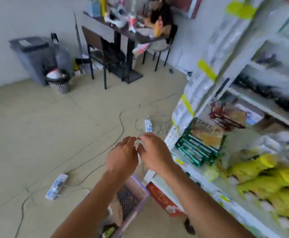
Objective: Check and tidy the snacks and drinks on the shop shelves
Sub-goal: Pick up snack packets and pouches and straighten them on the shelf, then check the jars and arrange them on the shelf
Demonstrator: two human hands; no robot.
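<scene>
My left hand (123, 154) and my right hand (155, 152) meet in front of me above the floor, left of the shop shelves (253, 100). Both pinch a small crumpled clear wrapper (137, 145) between their fingertips. The picture is blurred, so I cannot make out what the wrapper is. On the shelves sit green snack boxes (195, 148), red packets (226, 115) and yellow bags (269, 179). Below my arms stands a pale basket (137, 186) with dark items inside, next to a red box (162, 198).
Two power strips (56, 186) (148, 125) and loose cables lie on the floor. A grey bin (33, 55) and a small mesh wastebasket (58, 81) stand at the back left. A person sits at a cluttered desk (123, 28) in the back.
</scene>
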